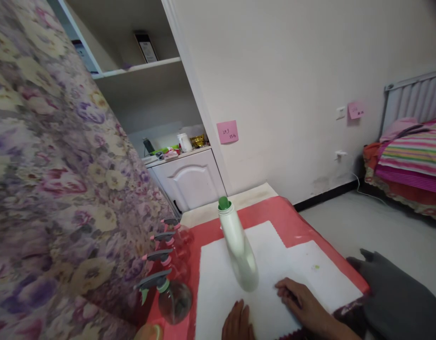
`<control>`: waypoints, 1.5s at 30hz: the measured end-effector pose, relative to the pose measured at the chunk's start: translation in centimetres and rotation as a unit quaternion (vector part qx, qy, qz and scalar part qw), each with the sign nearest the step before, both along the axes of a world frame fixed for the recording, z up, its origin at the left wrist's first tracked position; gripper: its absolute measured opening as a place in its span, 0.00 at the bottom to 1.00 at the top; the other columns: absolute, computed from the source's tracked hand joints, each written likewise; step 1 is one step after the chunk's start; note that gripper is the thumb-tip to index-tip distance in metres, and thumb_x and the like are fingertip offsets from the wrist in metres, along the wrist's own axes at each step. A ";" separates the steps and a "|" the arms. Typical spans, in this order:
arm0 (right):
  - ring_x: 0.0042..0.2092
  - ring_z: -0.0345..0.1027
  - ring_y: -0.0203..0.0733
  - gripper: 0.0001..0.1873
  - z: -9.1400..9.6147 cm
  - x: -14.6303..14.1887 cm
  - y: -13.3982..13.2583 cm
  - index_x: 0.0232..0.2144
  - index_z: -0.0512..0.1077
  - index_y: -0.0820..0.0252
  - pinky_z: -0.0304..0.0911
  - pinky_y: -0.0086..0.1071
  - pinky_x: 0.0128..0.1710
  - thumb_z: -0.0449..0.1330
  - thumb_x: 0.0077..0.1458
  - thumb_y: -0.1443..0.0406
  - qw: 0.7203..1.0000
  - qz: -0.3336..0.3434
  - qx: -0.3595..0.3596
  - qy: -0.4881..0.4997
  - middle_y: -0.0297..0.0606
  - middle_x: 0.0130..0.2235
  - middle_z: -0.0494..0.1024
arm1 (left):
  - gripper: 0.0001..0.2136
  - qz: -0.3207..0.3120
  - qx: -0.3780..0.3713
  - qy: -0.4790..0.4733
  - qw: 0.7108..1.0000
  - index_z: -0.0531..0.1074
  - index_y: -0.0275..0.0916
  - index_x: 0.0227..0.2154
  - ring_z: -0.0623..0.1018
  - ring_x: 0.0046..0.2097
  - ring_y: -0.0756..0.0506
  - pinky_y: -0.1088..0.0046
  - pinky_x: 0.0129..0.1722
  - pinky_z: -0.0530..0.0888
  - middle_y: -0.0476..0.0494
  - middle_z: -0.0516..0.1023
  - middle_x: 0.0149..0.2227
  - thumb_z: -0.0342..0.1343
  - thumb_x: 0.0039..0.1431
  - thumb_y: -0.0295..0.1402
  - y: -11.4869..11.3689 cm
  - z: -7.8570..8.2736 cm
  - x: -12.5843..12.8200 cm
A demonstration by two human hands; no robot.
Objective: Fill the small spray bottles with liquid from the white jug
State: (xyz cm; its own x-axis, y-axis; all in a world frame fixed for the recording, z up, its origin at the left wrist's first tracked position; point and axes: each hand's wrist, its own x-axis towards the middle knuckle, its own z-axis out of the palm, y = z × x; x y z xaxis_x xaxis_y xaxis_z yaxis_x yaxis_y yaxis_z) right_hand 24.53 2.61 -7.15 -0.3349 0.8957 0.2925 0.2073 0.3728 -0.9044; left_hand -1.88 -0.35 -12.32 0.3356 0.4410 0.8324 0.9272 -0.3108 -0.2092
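Note:
A pale green plastic bottle [238,250] stands on white paper [218,293], with a darker green piece [224,203] at the mouth of its threaded neck. Near the bottle's base, my left hand [238,323] lies on the paper at the bottom of the view, fingers stretched out and partly cut off by the frame. My right hand [299,302] rests on the paper to the right of the bottle, its fingers loosely bent with nothing visible in them. Neither hand touches the bottle. Several spray bottles [174,302] line the table's left side.
Red covering [281,217] lies over the table. A floral curtain [79,212] hangs close on the left. Behind are a white cabinet [195,179] and a wall with a pink note [227,132]. A dark grey object [398,293] is at right, a bed [412,160] beyond.

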 end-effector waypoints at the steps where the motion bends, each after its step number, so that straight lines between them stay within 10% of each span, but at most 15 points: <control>1: 0.40 0.72 0.44 0.12 0.0 0.0 0.0 0.46 0.70 0.57 0.68 0.36 0.43 0.52 0.62 0.64 1.000 0.000 -0.001 -0.001 0.39 0.39 0.78 | 0.15 -0.002 0.001 -0.005 1.000 0.75 0.39 0.42 0.82 0.44 0.46 0.70 0.41 0.76 0.42 0.84 0.41 0.43 0.64 0.25 0.0 0.1 0.1; 45: 0.40 0.73 0.44 0.13 0.1 0.0 -0.2 0.46 0.70 0.56 0.68 0.37 0.43 0.52 0.63 0.60 1.000 -0.004 -0.003 -0.002 0.40 0.39 0.78 | 0.15 0.007 -0.019 0.006 1.000 0.74 0.39 0.44 0.82 0.45 0.46 0.69 0.43 0.76 0.41 0.83 0.42 0.45 0.60 0.24 -0.7 1.0 0.2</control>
